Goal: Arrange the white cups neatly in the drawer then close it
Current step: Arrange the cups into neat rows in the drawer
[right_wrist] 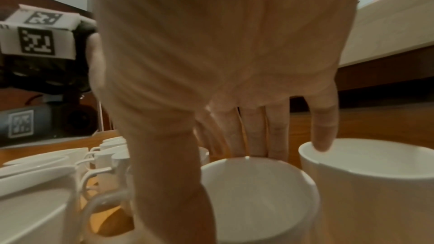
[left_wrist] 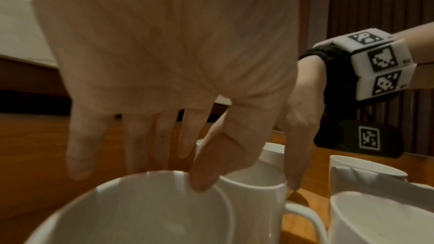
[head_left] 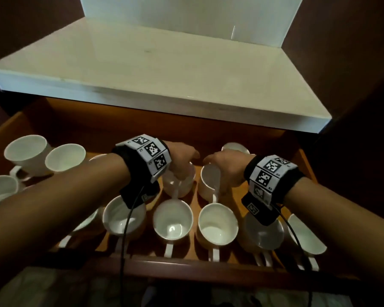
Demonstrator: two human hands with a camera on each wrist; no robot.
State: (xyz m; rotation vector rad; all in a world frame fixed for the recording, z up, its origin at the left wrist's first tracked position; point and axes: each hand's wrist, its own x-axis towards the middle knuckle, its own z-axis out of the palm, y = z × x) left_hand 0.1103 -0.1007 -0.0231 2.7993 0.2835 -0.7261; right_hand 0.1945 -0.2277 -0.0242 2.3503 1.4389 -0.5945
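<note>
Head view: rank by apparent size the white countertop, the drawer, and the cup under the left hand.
1. white countertop: largest in frame.
2. drawer: next, though arms cover part and its back runs under the top, so the gap is unsure.
3. cup under the left hand: smallest by far.

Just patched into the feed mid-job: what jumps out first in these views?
Both hands meet over the middle of the open wooden drawer: the left hand reaches down over one white cup, and the right hand over the cup beside it. A tidy front row of cups sits nearest the camera, handles toward the drawer front. Loose cups crowd the far left corner.
</note>
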